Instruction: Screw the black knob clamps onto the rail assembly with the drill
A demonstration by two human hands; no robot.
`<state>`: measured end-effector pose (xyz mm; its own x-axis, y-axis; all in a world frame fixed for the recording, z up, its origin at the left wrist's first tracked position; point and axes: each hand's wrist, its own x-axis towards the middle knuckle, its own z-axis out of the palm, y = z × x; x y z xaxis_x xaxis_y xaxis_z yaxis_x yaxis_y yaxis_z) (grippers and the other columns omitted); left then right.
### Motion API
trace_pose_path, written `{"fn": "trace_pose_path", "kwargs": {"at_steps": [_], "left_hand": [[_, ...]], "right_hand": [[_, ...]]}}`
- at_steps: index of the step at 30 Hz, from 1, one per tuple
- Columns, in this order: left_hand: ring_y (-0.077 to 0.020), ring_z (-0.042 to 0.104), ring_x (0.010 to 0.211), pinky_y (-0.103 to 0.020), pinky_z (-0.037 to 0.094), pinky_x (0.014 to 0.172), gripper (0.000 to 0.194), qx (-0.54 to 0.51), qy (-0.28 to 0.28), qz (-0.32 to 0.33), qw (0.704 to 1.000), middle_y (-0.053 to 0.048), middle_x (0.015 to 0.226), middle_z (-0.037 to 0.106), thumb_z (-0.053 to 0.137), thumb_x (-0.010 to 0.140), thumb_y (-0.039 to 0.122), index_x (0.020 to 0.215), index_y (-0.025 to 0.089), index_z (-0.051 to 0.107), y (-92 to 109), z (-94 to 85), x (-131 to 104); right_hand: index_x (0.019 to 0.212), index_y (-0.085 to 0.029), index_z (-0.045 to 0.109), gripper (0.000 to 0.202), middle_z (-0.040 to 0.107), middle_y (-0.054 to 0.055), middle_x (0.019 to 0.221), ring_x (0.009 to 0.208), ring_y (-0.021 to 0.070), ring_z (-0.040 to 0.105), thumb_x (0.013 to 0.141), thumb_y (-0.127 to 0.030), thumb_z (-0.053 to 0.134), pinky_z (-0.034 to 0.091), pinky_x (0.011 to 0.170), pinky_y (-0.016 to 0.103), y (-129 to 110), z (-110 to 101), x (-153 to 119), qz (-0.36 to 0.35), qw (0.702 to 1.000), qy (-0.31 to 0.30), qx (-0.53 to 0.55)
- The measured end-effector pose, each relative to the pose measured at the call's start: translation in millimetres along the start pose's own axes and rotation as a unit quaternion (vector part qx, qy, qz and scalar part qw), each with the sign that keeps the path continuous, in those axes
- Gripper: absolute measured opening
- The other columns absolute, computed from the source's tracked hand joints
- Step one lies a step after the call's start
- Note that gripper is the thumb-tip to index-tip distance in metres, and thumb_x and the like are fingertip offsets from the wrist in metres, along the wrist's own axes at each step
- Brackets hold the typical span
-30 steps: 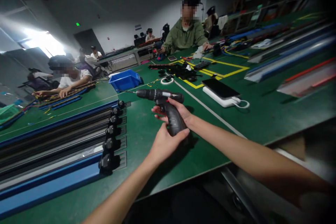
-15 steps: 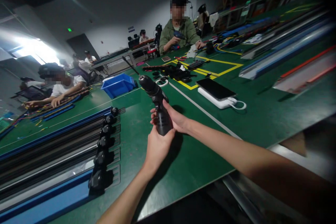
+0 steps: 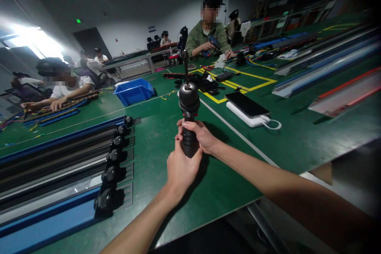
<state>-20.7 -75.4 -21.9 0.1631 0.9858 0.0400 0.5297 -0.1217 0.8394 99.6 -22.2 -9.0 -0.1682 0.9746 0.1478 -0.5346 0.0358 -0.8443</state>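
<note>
The cordless screwdriver (image 3: 188, 115) was black, with a ribbed handle, a thin red band below its round chuck and a long dark bit in the chuck. It was held above the green desk (image 3: 154, 135), its bit pointing away toward the far end.

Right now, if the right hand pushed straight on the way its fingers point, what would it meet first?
The right hand points left across the drill handle. Beyond it, probably the black end caps on the rails; depth is unclear.

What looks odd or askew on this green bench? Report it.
Nothing looks damaged or spilled. Both hands, left hand and right hand, grip the black cordless screwdriver, held upright, bit pointing up.
</note>
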Motion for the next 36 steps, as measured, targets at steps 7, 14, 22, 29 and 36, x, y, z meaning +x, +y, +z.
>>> {"fn": "trace_pose_path", "kwargs": {"at_steps": [7, 14, 22, 29, 36], "left_hand": [[-0.0342, 0.070, 0.089, -0.037, 0.047, 0.071, 0.074, 0.036, 0.011, 0.017, 0.999, -0.016, 0.106, 0.072, 0.057, 0.084, 0.065, 0.144, 0.024, 0.041, -0.2, 0.2, -2.5], [-0.0315, 0.071, 0.091, -0.034, 0.048, 0.072, 0.073, 0.062, 0.017, 0.024, 0.998, -0.014, 0.108, 0.073, 0.057, 0.087, 0.059, 0.146, 0.022, 0.036, 2.9, 0.4, -5.7], [-0.0334, 0.071, 0.098, -0.035, 0.049, 0.077, 0.077, 0.056, 0.035, 0.038, 0.997, -0.016, 0.112, 0.073, 0.059, 0.086, 0.059, 0.148, 0.020, 0.036, -0.5, 3.1, -5.1], [-0.0342, 0.071, 0.099, -0.035, 0.048, 0.077, 0.076, 0.030, 0.041, 0.041, 0.998, -0.016, 0.113, 0.073, 0.061, 0.085, 0.057, 0.147, 0.020, 0.039, -3.6, 4.0, -4.2], [-0.0338, 0.071, 0.096, -0.035, 0.048, 0.075, 0.079, 0.024, 0.043, 0.040, 0.998, -0.016, 0.112, 0.073, 0.063, 0.084, 0.056, 0.149, 0.021, 0.037, -2.0, 3.0, -5.6]], "right_hand": [[0.091, -0.016, 0.069, 0.029, 0.065, 0.000, 0.072, 0.063, 0.0146, 0.064, 0.077, -0.040, 0.076, 0.055, 0.073, 0.034, 0.5, -1.2, -1.2, 0.002, 1.000, -0.018, 0.019], [0.094, -0.017, 0.067, 0.028, 0.064, 0.000, 0.073, 0.064, 0.0151, 0.063, 0.077, -0.038, 0.076, 0.054, 0.078, 0.036, 0.6, -3.1, -0.8, -0.016, 0.998, -0.066, 0.015], [0.091, -0.017, 0.065, 0.021, 0.063, 0.001, 0.074, 0.065, 0.0156, 0.063, 0.080, -0.034, 0.074, 0.051, 0.071, 0.033, -1.0, -2.5, -2.3, -0.022, 0.997, -0.075, -0.003], [0.093, -0.018, 0.064, 0.032, 0.063, 0.001, 0.077, 0.067, 0.0156, 0.063, 0.076, -0.041, 0.077, 0.051, 0.075, 0.035, -2.2, -2.8, -2.9, -0.013, 0.997, -0.080, 0.004], [0.094, -0.017, 0.064, 0.028, 0.063, 0.001, 0.076, 0.068, 0.0164, 0.063, 0.078, -0.038, 0.075, 0.051, 0.077, 0.036, -2.4, -3.5, -2.7, -0.018, 0.996, -0.087, -0.009]]}}
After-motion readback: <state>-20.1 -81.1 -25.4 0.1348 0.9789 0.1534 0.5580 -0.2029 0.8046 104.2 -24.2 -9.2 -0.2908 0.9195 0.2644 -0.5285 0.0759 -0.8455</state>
